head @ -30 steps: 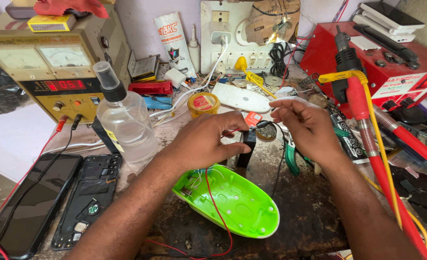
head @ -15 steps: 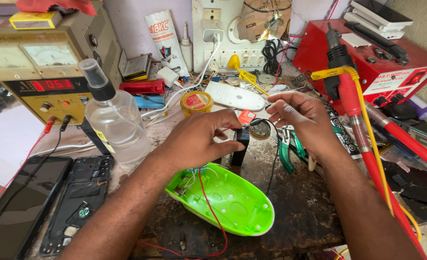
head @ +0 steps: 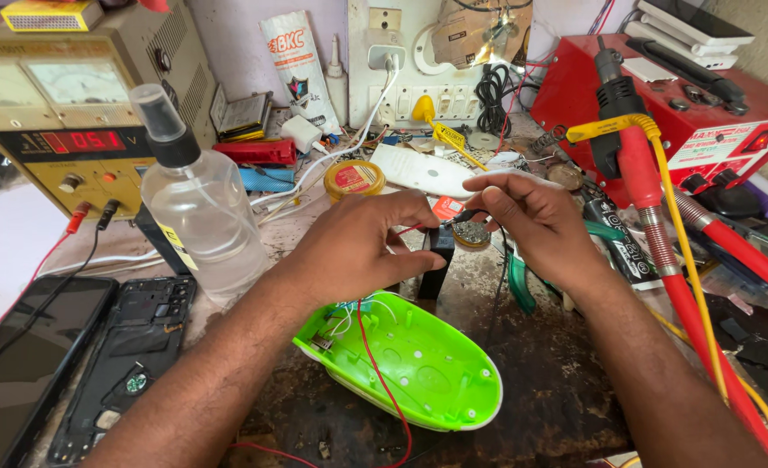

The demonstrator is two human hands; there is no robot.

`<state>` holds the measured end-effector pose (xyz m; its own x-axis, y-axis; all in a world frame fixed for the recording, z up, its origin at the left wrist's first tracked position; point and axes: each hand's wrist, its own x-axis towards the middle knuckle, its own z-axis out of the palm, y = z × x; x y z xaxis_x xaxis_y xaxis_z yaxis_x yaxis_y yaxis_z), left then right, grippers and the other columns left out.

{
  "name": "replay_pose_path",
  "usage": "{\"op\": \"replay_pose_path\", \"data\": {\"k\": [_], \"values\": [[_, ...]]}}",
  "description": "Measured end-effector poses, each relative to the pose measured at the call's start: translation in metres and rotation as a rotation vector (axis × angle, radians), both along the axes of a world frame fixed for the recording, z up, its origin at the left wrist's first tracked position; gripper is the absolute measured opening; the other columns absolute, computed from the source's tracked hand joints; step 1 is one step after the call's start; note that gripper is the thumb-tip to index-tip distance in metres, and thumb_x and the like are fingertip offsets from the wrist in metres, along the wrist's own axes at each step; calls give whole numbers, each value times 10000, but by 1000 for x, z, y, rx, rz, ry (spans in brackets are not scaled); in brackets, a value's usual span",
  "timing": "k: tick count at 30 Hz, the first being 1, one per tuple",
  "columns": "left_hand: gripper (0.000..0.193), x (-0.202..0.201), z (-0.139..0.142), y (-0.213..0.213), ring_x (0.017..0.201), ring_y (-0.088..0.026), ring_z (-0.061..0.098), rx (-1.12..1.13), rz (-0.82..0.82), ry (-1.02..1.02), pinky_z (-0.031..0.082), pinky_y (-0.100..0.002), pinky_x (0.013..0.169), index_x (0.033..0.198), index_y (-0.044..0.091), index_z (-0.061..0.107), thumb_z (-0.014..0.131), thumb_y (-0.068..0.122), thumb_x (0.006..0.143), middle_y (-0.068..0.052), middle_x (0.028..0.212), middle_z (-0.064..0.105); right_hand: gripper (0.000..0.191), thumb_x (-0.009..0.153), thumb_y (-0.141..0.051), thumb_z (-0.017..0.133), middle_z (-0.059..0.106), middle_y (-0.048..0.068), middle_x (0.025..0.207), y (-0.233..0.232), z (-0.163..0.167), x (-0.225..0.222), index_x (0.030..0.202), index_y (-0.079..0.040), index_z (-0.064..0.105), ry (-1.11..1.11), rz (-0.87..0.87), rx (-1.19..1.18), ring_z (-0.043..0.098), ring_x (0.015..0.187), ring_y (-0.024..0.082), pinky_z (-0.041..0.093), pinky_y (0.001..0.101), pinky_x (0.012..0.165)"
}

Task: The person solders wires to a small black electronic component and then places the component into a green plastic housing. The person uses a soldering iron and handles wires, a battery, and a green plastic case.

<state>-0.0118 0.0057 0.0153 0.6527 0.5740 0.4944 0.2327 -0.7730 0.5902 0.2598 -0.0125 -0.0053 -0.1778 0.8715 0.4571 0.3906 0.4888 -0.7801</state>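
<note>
The left hand and right hand are meeting above a cluttered workbench, fingertips drawn together and pinching a thin wire that is running between them. The wire is sitting right at the fingertips, just above a small black block standing upright under the left fingers. A green plastic shell is lying open below the wrists, with a red wire trailing across it. A clear spray bottle is standing to the left.
</note>
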Motion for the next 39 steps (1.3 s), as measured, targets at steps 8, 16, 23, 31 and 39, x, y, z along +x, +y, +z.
{"op": "replay_pose_path", "data": {"k": [8,16,23,31,39], "values": [[416,1,-2,0,930,-190,785,19,-22,-51,655,-310,730,1101,50,698,852,285,795,-86,1070,767,350,1061,-265,560,751,28,1025,-2,-2,-6,1299,-30,665,8,41,-40,675,959,68,556,255,840],[406,-1,0,-1,902,-190,782,50,6,-24,632,-317,702,1077,57,709,858,301,789,-85,1044,766,351,1066,-271,556,753,27,1001,-2,-2,-7,1295,-33,676,-50,20,-18,674,954,67,551,248,840],[401,0,0,-2,951,-195,775,73,-13,-39,640,-315,723,1089,58,699,851,298,806,-83,1057,762,350,1068,-265,547,756,22,992,-2,0,-6,1302,-37,669,-55,6,-12,672,934,58,548,240,825],[403,0,0,-2,949,-202,778,60,2,-13,647,-320,729,1092,62,696,845,304,807,-86,1059,761,331,1069,-236,552,750,18,987,-4,2,-7,1300,-30,669,-60,4,3,672,929,55,552,240,817],[436,1,-1,-1,975,-206,776,47,-12,-29,659,-320,751,1131,61,696,844,315,809,-104,1101,751,309,1067,-202,573,745,32,1058,-6,3,-7,1304,-31,673,-87,3,12,658,988,59,543,238,855]]}}
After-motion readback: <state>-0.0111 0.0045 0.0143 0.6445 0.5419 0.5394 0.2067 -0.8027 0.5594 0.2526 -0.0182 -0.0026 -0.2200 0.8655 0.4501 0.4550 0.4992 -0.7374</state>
